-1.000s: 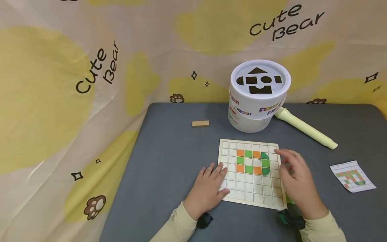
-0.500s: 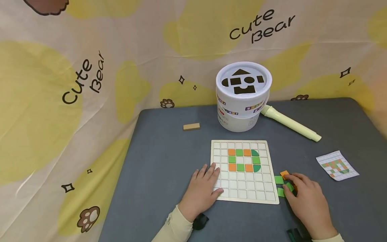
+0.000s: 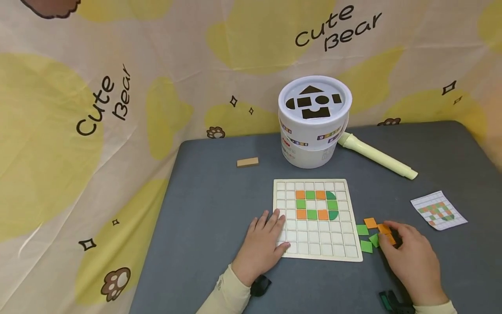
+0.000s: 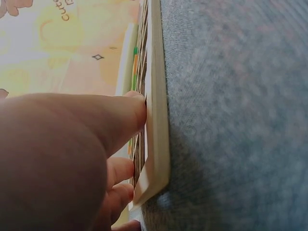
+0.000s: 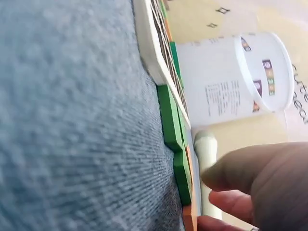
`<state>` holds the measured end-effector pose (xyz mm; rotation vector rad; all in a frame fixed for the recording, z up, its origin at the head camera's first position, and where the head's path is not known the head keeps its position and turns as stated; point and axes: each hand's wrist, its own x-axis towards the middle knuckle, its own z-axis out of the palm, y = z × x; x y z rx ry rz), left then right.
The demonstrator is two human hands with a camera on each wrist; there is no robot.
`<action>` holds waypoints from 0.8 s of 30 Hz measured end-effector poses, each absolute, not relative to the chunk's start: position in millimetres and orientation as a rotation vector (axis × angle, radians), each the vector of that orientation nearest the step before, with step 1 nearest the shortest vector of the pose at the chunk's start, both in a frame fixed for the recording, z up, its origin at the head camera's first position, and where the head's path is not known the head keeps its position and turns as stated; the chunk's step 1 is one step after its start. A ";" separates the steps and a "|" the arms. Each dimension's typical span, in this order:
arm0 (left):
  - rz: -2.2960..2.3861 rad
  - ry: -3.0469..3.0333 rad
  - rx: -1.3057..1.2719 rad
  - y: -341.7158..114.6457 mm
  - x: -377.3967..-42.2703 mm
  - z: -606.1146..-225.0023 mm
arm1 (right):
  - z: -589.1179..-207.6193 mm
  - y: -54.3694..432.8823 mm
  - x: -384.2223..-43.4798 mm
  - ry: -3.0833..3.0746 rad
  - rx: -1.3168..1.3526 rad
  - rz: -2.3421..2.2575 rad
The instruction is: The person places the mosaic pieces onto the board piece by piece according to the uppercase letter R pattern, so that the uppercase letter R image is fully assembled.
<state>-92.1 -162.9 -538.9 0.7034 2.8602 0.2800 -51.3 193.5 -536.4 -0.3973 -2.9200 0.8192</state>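
My left hand lies flat with spread fingers on the left edge of a wooden grid board; the left wrist view shows its thumb on the rim. Orange and green square tiles on the board outline a rectangle, with dark green quarter-round tiles at its right corners. Beyond the board's right edge lie loose green tiles and orange tiles. My right hand has its thumb and index fingertips at the orange ones, the thumb and forefinger parted. In the right wrist view, fingertips are beside an orange tile.
A white bucket with shape cut-outs in its lid stands behind the board. Right of it lies a pale yellow tube. A paper card with a coloured grid pattern is at the right, and a small wooden block at the back left.
My right hand has moved from over the board's right edge down to the loose tiles, then slightly right to the orange ones. The left hand stays on the board. The head view has shifted.
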 end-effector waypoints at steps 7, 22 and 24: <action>0.298 2.857 0.688 -161.9 -92.8 -532.6 | -526.5 187.8 -48.8 -2.992 -0.223 0.624; 0.289 2.831 0.695 -161.5 -89.2 -531.5 | -513.5 199.7 -57.0 -3.259 -0.129 0.558; 0.287 2.833 0.679 -164.1 -87.6 -531.5 | -514.0 199.7 -59.9 -3.282 -0.132 0.558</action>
